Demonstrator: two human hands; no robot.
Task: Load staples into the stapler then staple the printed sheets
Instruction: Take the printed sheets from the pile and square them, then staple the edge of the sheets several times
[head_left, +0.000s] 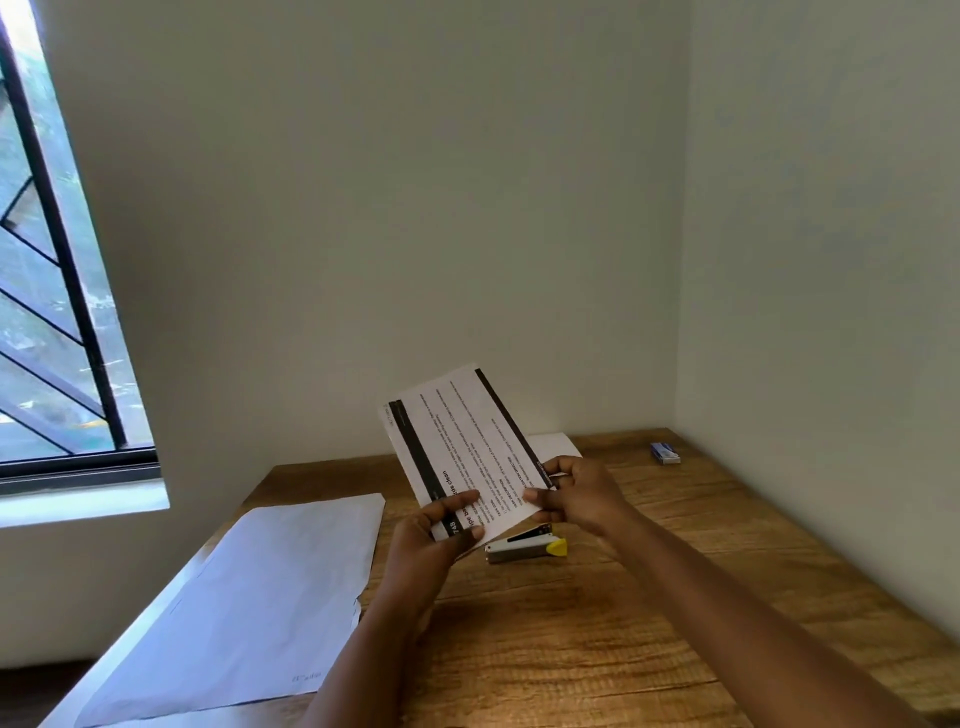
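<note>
A: Setting. A wooden table (649, 613) fills the lower right of the frame, pushed into a corner of pale walls; a barred window (57, 312) occupies the upper left.

B: And the task's thing, its look and place?

A: Printed sheets (467, 447), white, with lines of small text, a bold heading and two dark bands running along the long edges. They are held up off the table, tilted, just below the centre of the frame. How many sheets are in the bundle cannot be told.

B: The hands?

A: Two. The left hand (436, 540) grips the lower left corner of the sheets, thumb on the printed face and fingers curled behind. The right hand (576, 493) pinches the lower right edge, fingertips bent onto the paper.

B: The stapler?

A: One stapler (524, 545), grey with a yellow end, lying on the table directly below the sheets and between the hands; neither hand touches it.

B: Other items, counted?

A: One small blue box (665, 453) at the right, near the wall, well apart from the hands. One large pale envelope (260, 597) at the lower left, overhanging the table's edge. One white sheet (556, 444) flat on the table behind the held sheets, partly hidden.
</note>
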